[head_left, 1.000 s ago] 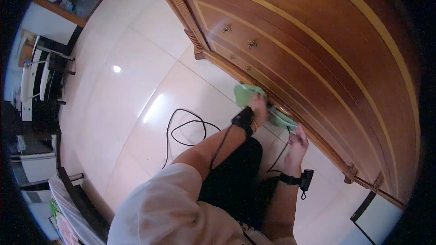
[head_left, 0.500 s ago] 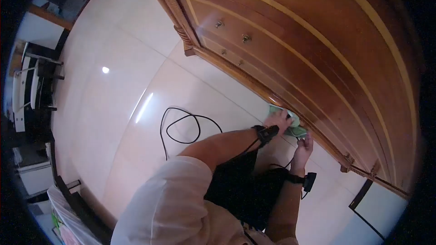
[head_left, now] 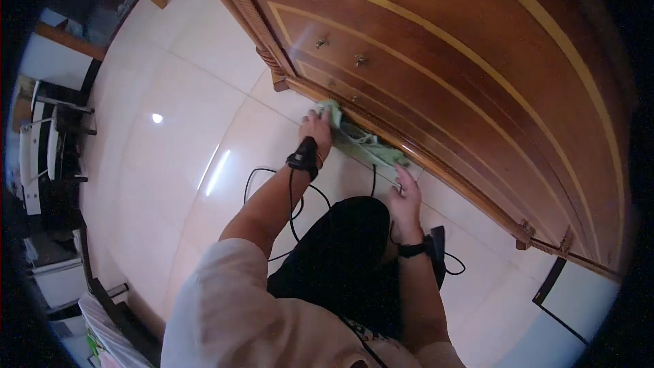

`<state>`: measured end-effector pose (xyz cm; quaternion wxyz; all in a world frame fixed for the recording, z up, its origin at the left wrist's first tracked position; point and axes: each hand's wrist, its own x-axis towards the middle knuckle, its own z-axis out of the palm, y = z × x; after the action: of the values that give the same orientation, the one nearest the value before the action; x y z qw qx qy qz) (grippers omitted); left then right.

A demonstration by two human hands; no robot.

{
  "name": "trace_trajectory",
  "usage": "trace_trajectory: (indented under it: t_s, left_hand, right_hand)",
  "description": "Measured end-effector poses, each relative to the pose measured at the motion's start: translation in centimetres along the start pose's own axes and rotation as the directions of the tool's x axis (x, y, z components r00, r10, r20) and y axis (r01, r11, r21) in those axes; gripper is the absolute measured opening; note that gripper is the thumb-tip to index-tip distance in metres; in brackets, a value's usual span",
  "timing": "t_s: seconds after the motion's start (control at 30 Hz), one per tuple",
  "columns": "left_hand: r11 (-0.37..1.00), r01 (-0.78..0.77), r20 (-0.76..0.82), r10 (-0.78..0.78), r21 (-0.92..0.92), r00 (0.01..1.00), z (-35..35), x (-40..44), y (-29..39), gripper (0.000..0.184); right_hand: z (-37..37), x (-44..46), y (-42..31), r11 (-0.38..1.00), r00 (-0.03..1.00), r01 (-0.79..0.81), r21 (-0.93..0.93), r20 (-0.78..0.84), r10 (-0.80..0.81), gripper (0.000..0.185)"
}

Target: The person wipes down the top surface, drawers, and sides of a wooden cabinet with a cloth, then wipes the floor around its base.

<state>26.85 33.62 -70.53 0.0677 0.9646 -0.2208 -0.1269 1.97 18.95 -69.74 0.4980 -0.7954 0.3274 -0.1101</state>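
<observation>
A pale green cloth is stretched along the base of the wooden cabinet, low by the floor. My left hand grips its left end, fingers bent over it beside the cabinet's bottom moulding. At the other end, my right hand pinches the cloth's corner between thumb and fingers; part of that grip is hidden. Dark devices are strapped on both wrists. The middle of the cloth looks loose and creased.
A black cable loops over the tiled floor left of my knee. The cabinet's feet stick out at both ends. Along the far left stands a white and black piece of furniture.
The cloth was bunched under my left hand and is now spread out lengthwise. My left hand moved up and left along the cabinet base; my right hand also shifted left.
</observation>
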Motion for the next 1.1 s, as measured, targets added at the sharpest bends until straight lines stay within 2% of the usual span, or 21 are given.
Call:
trace_trajectory:
  t_s: [0.03,0.1,0.2,0.3,0.37,0.43,0.53,0.6,0.63,0.7,0.73,0.77,0.83,0.9,0.97,1.0,1.1]
  left_hand:
    - [0.999,0.015,-0.002,-0.015,-0.03,1.0,0.0,0.4,0.0,0.047]
    - [0.995,0.047,-0.005,-0.047,-0.093,0.999,0.8,1.1,0.0,0.05]
    - [0.971,-0.238,-0.196,0.238,0.024,0.951,5.4,0.9,1.7,0.055]
    - [0.938,-0.33,0.148,0.314,0.101,0.938,5.1,-0.9,8.4,0.043]
    - [0.968,-0.038,0.105,0.066,-0.249,0.992,11.2,-0.7,13.3,0.028]
    - [0.901,0.056,0.104,-0.012,-0.429,0.995,12.6,-1.9,15.5,0.028]
    - [0.891,-0.142,0.168,0.234,-0.431,0.958,13.8,-5.3,18.7,0.027]
    - [0.867,-0.283,0.177,0.38,-0.409,0.908,14.9,-7.4,21.6,0.027]
    - [0.849,-0.343,0.161,0.435,-0.402,0.886,15.5,-8.5,23.0,0.027]
    - [0.819,-0.378,0.044,0.437,-0.431,0.898,17.8,-9.6,24.9,0.027]
    - [0.805,-0.388,-0.023,0.423,-0.449,0.906,16.4,-10.0,24.8,0.027]
    - [0.818,-0.326,0.061,0.4,-0.474,0.915,14.9,-10.2,24.4,0.028]
    - [0.827,-0.291,0.123,0.392,-0.48,0.912,8.3,-9.4,21.7,0.028]
    - [0.84,-0.336,0.136,0.427,-0.426,0.894,5.9,-7.6,17.8,0.031]
    - [0.835,-0.452,0.12,0.507,-0.313,0.854,6.1,-5.7,13.9,0.033]
    - [0.848,-0.454,0.106,0.496,-0.274,0.862,5.9,-4.8,11.7,0.033]
    - [0.88,-0.436,0.037,0.45,-0.188,0.892,3.9,-2.5,5.2,0.037]
  right_hand:
    - [0.4,0.0,-1.0,0.999,1.0,0.004,-0.037,0.029,-0.003,0.062]
    - [0.9,0.1,-1.1,1.0,1.0,0.01,0.01,0.004,-0.01,0.062]
    - [0.2,0.4,-0.3,0.985,0.999,-0.033,0.169,-0.031,0.039,0.062]
    - [-2.4,0.1,2.2,0.941,0.993,-0.055,0.333,-0.084,0.087,0.06]
    - [-4.2,-0.6,3.2,0.905,0.985,-0.083,0.417,-0.102,0.137,0.058]
    - [-6.6,-1.5,3.1,0.863,0.974,-0.143,0.485,-0.087,0.211,0.056]
    - [-8.1,-2.5,4.8,0.865,0.969,-0.053,0.499,-0.184,0.166,0.053]
    - [-8.6,-3.0,5.5,0.848,0.959,-0.101,0.521,-0.177,0.223,0.052]
    - [-8.8,-3.2,6.4,0.84,0.955,-0.103,0.533,-0.182,0.233,0.052]
    - [-9.5,-3.5,6.3,0.834,0.948,-0.129,0.536,-0.181,0.262,0.053]
    - [-10.1,-3.8,6.0,0.842,0.949,-0.14,0.52,-0.173,0.265,0.053]
    - [-10.5,-4.1,5.5,0.848,0.95,-0.15,0.508,-0.165,0.267,0.053]
    - [-10.3,-4.0,5.5,0.856,0.953,-0.146,0.497,-0.16,0.256,0.054]
    - [-9.9,-3.7,6.0,0.861,0.959,-0.119,0.494,-0.169,0.229,0.053]
    - [-9.1,-2.4,5.5,0.894,0.965,-0.12,0.431,-0.159,0.206,0.051]
    - [-8.7,-2.1,5.1,0.91,0.967,-0.124,0.397,-0.156,0.2,0.05]
    - [-5.8,0.2,2.2,0.883,0.985,-0.109,0.456,-0.069,0.157,0.046]
